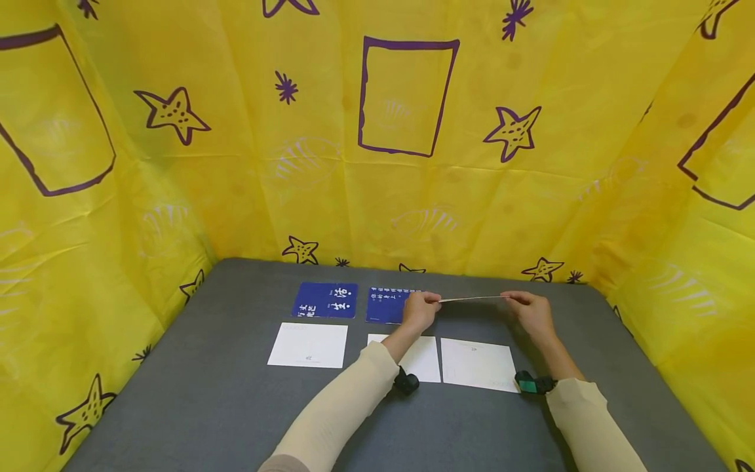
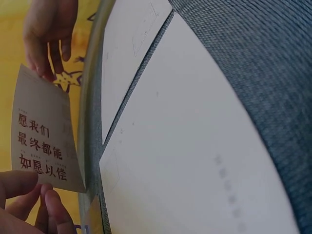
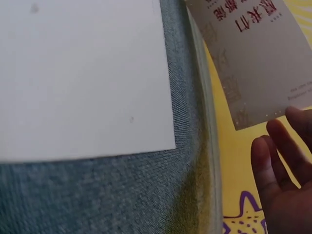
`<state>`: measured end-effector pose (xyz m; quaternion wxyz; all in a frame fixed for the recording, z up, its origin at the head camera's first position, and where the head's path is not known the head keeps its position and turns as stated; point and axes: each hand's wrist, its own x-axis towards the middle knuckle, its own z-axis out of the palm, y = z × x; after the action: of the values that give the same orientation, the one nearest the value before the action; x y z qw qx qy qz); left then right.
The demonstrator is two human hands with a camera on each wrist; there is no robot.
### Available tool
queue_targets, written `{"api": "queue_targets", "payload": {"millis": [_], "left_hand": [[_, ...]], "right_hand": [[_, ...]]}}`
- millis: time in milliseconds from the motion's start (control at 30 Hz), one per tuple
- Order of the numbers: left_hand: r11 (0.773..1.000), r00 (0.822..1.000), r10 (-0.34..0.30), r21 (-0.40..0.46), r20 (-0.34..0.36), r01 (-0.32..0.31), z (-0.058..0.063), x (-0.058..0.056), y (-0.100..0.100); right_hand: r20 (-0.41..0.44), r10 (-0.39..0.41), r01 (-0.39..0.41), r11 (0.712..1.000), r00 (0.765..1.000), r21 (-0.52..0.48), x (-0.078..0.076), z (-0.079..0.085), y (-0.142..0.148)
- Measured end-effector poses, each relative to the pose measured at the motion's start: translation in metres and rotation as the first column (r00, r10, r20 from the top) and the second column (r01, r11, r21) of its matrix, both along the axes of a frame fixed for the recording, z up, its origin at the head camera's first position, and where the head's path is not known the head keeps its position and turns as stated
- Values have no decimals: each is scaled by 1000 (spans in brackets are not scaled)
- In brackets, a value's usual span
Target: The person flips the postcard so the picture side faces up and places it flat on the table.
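A postcard (image 1: 472, 299) is stretched between the two hands above the table's far side, seen almost edge-on in the head view. Red Chinese characters cover the pale face of this postcard (image 2: 44, 131) in the left wrist view. My left hand (image 1: 421, 311) pinches one end between thumb and fingers. At the opposite end, my right hand (image 1: 533, 318) holds the edge with its thumb and fingertips; the other fingers are loosely bent. Partly behind the left hand lies a blue card (image 1: 383, 305). Below the arms are two white cards, one (image 1: 413, 364) partly covered by the left sleeve, the other (image 1: 479, 364) fully visible.
Another blue card (image 1: 326, 300) with white characters lies at the back left, and a white card (image 1: 309, 345) lies in front of it. The dark grey table (image 1: 194, 393) meets a yellow patterned cloth (image 1: 330, 210) at the back and sides.
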<state>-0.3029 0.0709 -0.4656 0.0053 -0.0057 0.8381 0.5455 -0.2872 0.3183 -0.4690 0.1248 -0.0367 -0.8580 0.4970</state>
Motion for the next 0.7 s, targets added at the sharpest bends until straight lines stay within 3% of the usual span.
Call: {"api": "queue_targets", "payload": {"millis": [267, 700], "left_hand": [[1000, 1000, 15, 27, -19, -14, 0, -1, 0], [996, 998, 34, 78, -51, -30, -1, -2, 0]], "right_hand": [[23, -40, 41, 998, 999, -54, 1, 3, -4], [81, -84, 88, 995, 993, -50, 2, 7, -6]]}}
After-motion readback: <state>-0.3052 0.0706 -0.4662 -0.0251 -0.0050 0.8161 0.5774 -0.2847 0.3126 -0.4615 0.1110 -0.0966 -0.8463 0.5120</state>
